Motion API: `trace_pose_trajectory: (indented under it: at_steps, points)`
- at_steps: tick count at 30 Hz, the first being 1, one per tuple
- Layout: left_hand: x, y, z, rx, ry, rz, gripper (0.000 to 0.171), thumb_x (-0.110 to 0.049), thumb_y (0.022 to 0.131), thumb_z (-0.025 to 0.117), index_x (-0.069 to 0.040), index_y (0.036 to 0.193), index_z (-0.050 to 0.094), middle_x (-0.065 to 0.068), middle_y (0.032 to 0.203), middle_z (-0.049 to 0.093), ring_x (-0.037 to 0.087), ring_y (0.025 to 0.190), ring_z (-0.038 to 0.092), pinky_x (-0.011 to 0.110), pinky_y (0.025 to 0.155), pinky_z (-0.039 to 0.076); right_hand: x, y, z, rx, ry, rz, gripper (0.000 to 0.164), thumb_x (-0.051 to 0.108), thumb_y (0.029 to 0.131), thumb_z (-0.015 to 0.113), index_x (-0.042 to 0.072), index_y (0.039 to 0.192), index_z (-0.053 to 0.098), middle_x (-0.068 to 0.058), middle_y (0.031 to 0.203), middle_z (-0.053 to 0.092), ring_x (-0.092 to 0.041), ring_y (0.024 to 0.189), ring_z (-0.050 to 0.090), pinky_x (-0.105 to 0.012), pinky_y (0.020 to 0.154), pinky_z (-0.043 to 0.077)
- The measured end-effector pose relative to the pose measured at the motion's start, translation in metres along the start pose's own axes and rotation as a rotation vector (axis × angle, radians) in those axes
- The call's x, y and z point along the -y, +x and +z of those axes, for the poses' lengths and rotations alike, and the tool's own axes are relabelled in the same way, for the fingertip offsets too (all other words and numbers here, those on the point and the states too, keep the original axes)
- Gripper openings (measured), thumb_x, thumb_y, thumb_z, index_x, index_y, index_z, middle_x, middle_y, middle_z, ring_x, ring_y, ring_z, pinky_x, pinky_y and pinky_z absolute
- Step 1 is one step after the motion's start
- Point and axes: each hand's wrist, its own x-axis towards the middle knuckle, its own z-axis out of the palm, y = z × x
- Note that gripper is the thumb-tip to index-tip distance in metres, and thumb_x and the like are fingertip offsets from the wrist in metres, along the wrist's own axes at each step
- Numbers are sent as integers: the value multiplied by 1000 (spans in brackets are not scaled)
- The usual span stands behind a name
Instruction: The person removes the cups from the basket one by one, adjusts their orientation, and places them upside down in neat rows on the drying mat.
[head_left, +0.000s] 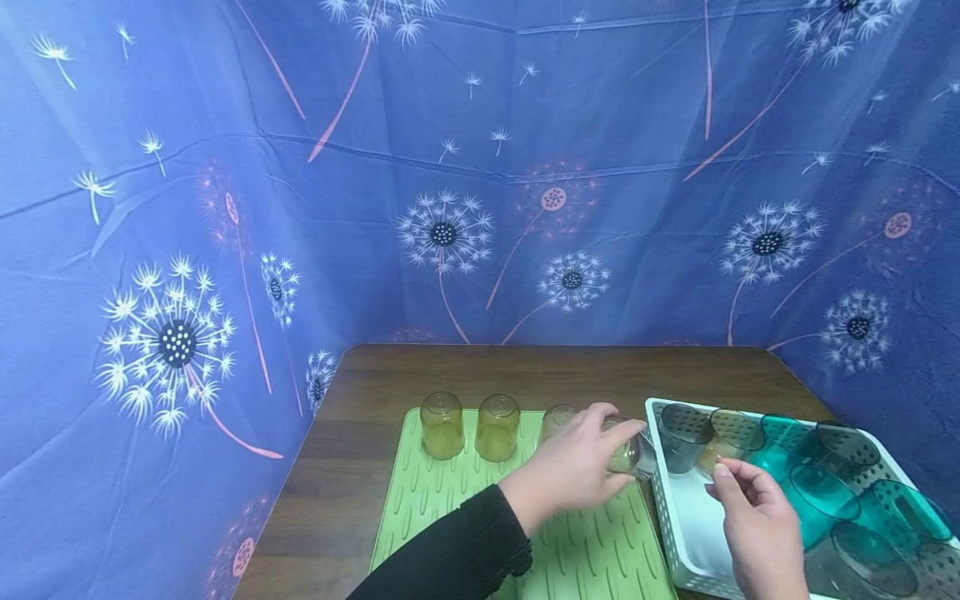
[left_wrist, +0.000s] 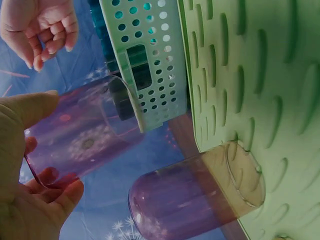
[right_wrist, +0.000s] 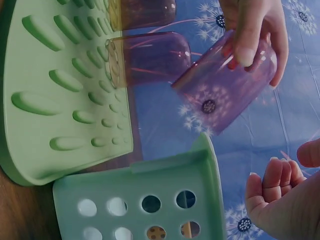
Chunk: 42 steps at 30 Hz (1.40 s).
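My left hand (head_left: 573, 462) grips a see-through drinking glass (head_left: 632, 454) by its base end, with fingers and thumb spread round it. The glass is tilted, its mouth toward the white basket (head_left: 656, 500), beside the basket's left rim. Just behind the hand a similar glass (head_left: 557, 421) stands upside down on the green drying mat (head_left: 442, 508). Two amber glasses (head_left: 442, 427) stand upside down farther left. My right hand (head_left: 761, 521) hovers over the basket's near left part, fingers loosely curled, holding nothing; in the right wrist view its fingers (right_wrist: 272, 185) show bare.
The perforated basket holds several glasses: grey ones, an amber glass (head_left: 731, 433) and teal glasses (head_left: 780, 450), crowded along its back and right. A wooden table (head_left: 315, 500) lies beneath. Blue dandelion-print cloth (head_left: 510, 208) hangs behind and at both sides.
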Motion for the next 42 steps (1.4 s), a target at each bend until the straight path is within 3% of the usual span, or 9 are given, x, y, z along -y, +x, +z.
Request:
trace_pose_trajectory:
  at_steps: [10,16,23,26,29,32,36,40,42]
  points:
    - [0,20,16,95,195,-39,73,-51,95,73,-40,158,39,-2,157,49,15,140,54,37,120,42,-1,-2,1,-24,11,-15,36,29,110,53,3,134,58,29,87,55,14,74,57,-9,65,44]
    - [1,26,31,112,280,-72,69,-53,93,74,-41,154,44,-8,149,55,10,136,56,37,120,37,-5,-1,3,-10,-21,-44,37,30,110,52,2,133,59,25,90,58,15,75,56,-14,65,46]
    - [5,26,43,137,308,-117,64,-53,95,72,-41,152,46,-9,146,58,8,130,60,41,120,37,-8,-3,4,-1,-48,-67,36,28,110,52,1,133,59,25,90,56,14,75,55,-12,66,46]
    - [5,28,46,157,327,-153,66,-52,99,67,-39,158,40,-6,157,51,12,140,55,43,124,34,-8,-2,3,-6,-97,-81,37,29,110,52,1,133,59,16,92,61,14,75,52,-14,65,45]
    - [4,29,47,185,353,-186,66,-49,103,60,-37,163,34,-4,166,41,14,147,48,43,127,31,-9,0,1,-11,-194,-107,39,32,109,52,2,133,60,-3,104,70,13,77,48,-17,65,43]
    - [2,28,49,214,359,-207,66,-48,106,55,-35,165,30,-6,170,34,14,152,42,41,128,29,-9,3,-3,-13,-278,-142,41,32,109,52,1,134,60,-22,121,68,-1,87,52,-24,70,42]
    - [-2,25,48,234,361,-205,68,-51,106,53,-31,166,29,-8,173,28,14,156,35,40,130,27,-12,7,-10,-17,-317,-132,43,35,109,51,1,135,60,-25,127,65,-7,93,51,-31,77,39]
    - [-6,24,45,231,355,-193,68,-52,106,51,-28,166,31,-8,173,26,14,158,31,40,131,25,-15,8,-16,-35,-321,-117,43,36,108,53,3,133,62,-24,126,66,14,79,38,-29,76,39]
    - [-7,23,44,221,348,-185,68,-52,106,52,-27,166,31,-7,173,27,15,158,31,41,131,25,-16,10,-18,-39,-322,-120,43,37,108,53,3,133,62,-25,126,66,16,78,36,-29,75,39]
